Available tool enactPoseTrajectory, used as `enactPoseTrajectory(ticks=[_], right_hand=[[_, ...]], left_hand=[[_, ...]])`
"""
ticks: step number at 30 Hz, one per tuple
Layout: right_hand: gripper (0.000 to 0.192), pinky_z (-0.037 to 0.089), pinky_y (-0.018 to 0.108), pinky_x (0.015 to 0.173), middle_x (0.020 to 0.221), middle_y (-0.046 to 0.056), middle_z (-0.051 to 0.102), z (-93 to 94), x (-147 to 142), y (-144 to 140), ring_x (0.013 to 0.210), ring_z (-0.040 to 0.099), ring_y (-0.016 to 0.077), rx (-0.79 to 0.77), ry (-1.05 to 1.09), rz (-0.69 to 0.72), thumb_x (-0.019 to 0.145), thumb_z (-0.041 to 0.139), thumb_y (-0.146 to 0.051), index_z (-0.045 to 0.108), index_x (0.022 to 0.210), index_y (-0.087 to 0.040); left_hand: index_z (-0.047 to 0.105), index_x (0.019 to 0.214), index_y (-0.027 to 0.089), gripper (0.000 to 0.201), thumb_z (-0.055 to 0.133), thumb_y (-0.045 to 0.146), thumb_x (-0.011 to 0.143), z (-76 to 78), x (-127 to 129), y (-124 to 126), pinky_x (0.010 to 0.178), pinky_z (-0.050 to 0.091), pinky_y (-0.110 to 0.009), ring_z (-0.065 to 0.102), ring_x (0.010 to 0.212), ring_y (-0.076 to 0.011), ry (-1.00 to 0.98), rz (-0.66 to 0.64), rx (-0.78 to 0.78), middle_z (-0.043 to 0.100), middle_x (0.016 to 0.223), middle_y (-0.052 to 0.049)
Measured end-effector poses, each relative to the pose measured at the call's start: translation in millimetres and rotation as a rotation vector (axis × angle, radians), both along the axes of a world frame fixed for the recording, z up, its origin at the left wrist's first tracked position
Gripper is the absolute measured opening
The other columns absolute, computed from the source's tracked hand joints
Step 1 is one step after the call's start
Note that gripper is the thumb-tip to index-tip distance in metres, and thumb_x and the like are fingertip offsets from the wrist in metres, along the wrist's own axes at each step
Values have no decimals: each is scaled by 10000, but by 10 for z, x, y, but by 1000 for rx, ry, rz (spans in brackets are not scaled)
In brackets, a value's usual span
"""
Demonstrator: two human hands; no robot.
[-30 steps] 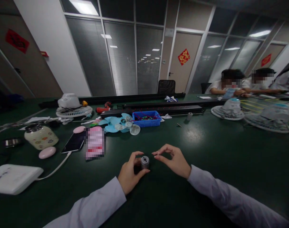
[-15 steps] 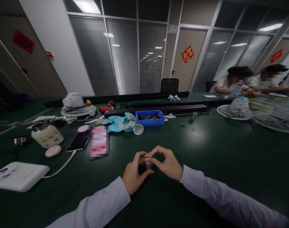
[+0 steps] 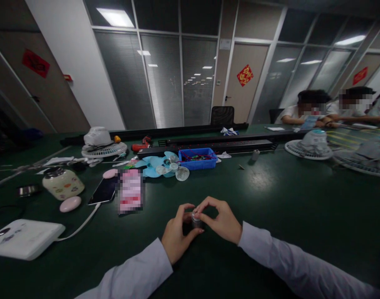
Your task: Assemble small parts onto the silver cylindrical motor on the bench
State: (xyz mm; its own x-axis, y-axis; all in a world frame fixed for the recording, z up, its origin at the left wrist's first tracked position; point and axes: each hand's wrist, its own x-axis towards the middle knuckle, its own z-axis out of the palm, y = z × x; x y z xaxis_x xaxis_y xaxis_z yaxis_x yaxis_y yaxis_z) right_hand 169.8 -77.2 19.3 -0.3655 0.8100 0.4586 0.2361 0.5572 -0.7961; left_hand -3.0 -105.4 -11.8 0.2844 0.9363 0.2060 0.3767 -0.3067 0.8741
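Observation:
A small silver-grey metal cylinder [image 3: 196,221] stands on the table between my hands. My left hand [image 3: 176,234] is curved around it, with the thumb at its near side and the fingers at its far side. My right hand [image 3: 223,219] pinches at the cylinder's top with thumb and index finger pressed together. Whether anything small sits between those fingertips is too hard to make out. A similar metal cylinder [image 3: 255,155] is farther off on the table, with a small thin piece [image 3: 241,167] beside it.
Beyond my hands lie a blue bin [image 3: 198,164] with wires, light-blue fan blades [image 3: 157,165] and a red power tool [image 3: 141,143]. On the left are a phone [image 3: 103,190], a cream flask [image 3: 62,182] and a white power bank [image 3: 26,238]. Fan housings [image 3: 311,145] and people [image 3: 311,110] are at right.
The view has tipped up slightly, so the scene sits a little lower. Both hands stay at the cylinder, their grip almost the same.

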Motion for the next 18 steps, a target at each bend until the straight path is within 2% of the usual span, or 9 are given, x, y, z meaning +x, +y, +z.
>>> enactPoseTrajectory(ticks=[13,15,18], right_hand=[[61,525,327,745,782,23,710,-58,-99,151,781,674,196,-12,14,-72,788,684,-156,652,755,-196],[75,524,325,738,772,22,710,-71,-124,188,774,677,197,-12,23,-79,783,692,-160,640,740,-193],[91,519,329,742,767,24,715,-99,-151,240,778,684,198,-7,36,-76,792,685,-164,629,725,-190]], left_hand=[[408,1207,243,513,641,104,771,-68,33,118,958,512,-417,661,1057,-222,-132,57,30,687,1118,-60],[471,1162,224,466,647,103,748,2,45,132,971,502,-456,631,1111,-258,-151,143,121,646,1180,-97],[583,1015,217,240,640,188,783,164,-22,83,956,501,-494,572,1175,-311,-220,310,393,594,1218,-117]])
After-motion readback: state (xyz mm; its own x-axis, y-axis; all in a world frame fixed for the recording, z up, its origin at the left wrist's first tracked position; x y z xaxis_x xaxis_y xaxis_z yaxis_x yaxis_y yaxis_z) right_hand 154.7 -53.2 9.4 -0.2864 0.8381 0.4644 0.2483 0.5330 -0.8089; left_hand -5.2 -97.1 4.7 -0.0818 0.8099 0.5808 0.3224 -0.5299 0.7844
